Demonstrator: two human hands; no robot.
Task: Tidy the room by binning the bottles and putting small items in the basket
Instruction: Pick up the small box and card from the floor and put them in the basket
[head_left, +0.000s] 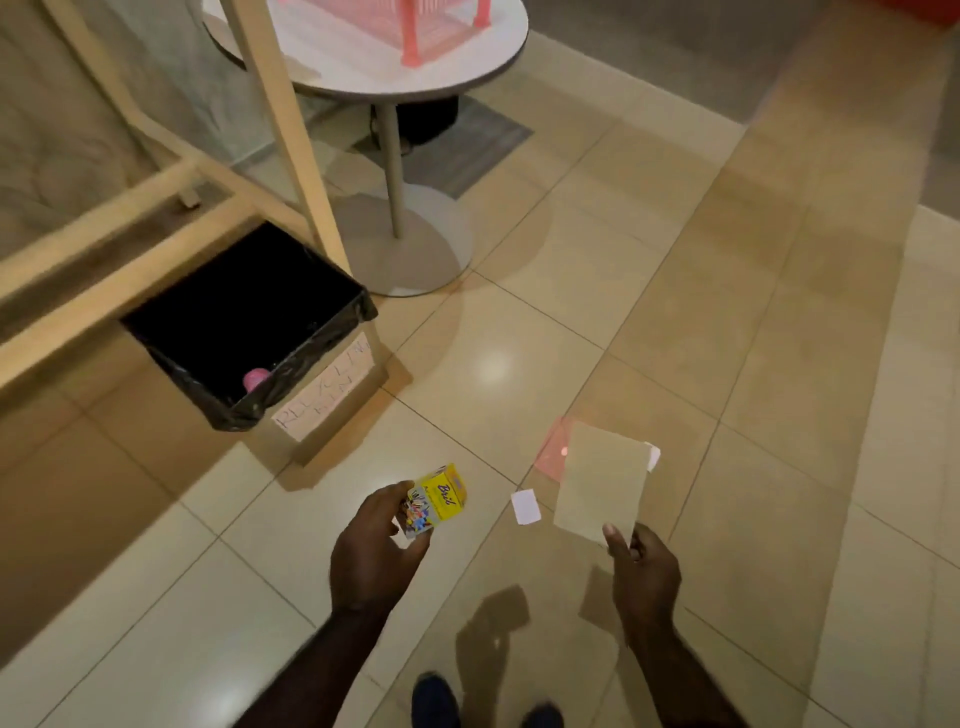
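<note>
Holding: a small yellow box (439, 499) is gripped in the left hand (374, 551), fingers curled round its near end; a tan card (600, 483) is pinched at its near corner by the right hand (644, 566), thumb on top.
Basket: the pink basket (415, 26) is seen on the round table (467, 78), far ahead and slightly left of both hands, well apart from them.
Bin: the black-lined bin (249, 322) is placed ahead-left on the floor, near the left hand; something pink (255, 378) is glimpsed inside.
Card axis: the long side is pointed away from the body, tilted a little rightward.
Floor items: a pink sheet (553, 447) is partly hidden behind the card; a white slip (525, 506) is seen between the hands.
Nearer hand: the left is judged nearer to the basket, though only slightly.
Coming move: both held items are judged bound for the basket, so a carry forward past the bin is called for.
</note>
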